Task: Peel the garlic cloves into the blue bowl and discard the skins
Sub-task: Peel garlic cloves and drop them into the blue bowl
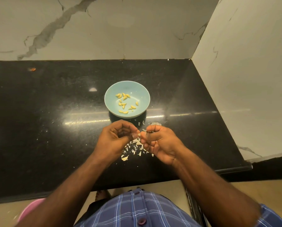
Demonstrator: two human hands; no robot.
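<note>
Clove: garlic clove (138,134), small and pale, is pinched between both hands above the desk, just on the near side of the blue bowl (111,92).
Left hand (115,140): its grip is curled, fingertips clamped on the clove.
Right hand (160,143): fingers curled in, pinching at the clove's end or its skin; which one is too small to tell.
Bowl: sits mid-desk, holding a scatter of peeled cloves (125,103).
Skins (133,149): papery flakes lie on the desk beneath the hands, not yet discarded.
Handling: I'd judge the clove light, firm and a bit slick once bare; the skin is thin and tears easily. Best taken at the tip, with the body held steady.
</note>
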